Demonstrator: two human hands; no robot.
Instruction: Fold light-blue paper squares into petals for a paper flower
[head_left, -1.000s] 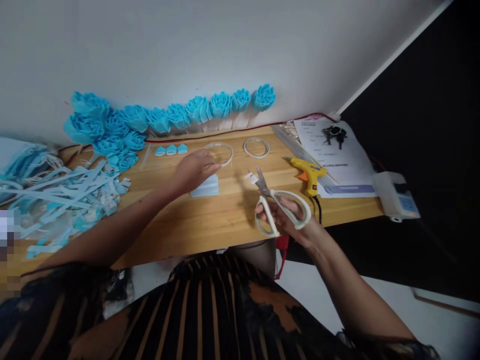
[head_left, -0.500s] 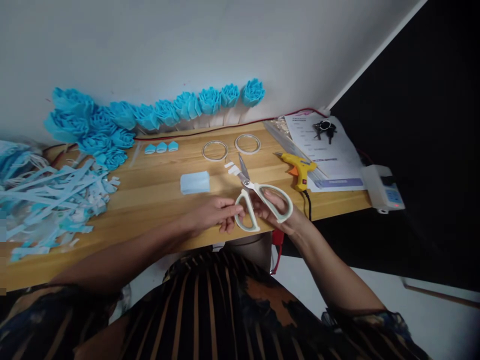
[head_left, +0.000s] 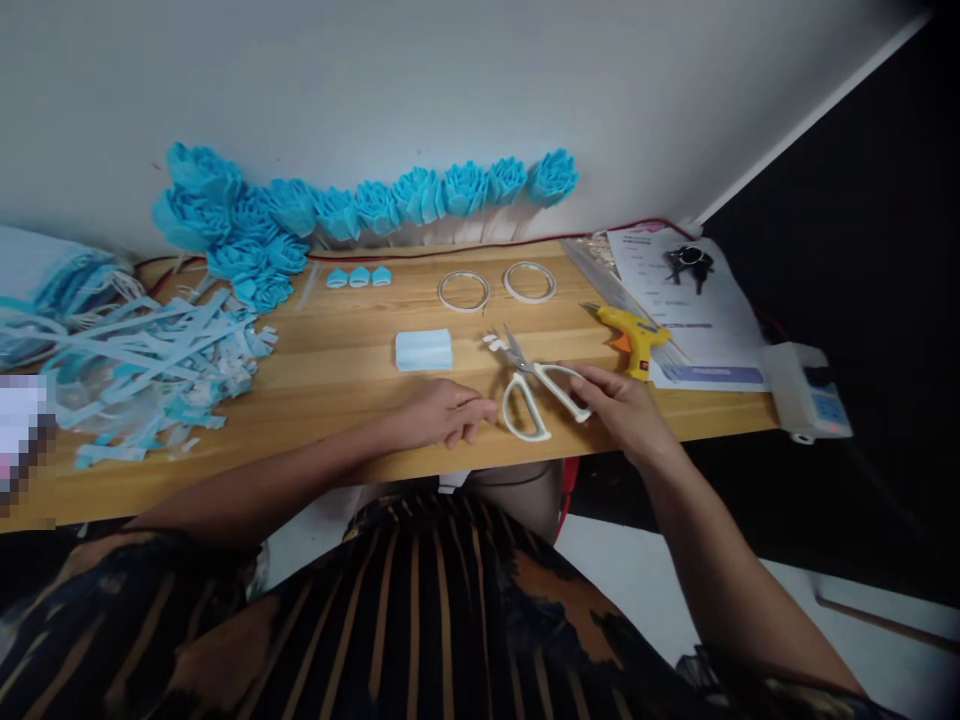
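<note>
wooden tabletop [head_left: 330, 350] under the scissors [head_left: 526, 367] meets a pale wall [head_left: 420, 80]

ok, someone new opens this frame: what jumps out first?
Most likely the bright blue flowers, in a row against the wall at the table's back edge and bunched at the row's left end. Then the tangle of pale blue strips on the table's left. After that, the yellow glue gun on the right and the white-handled scissors near front centre, right grip at their handle.
</note>
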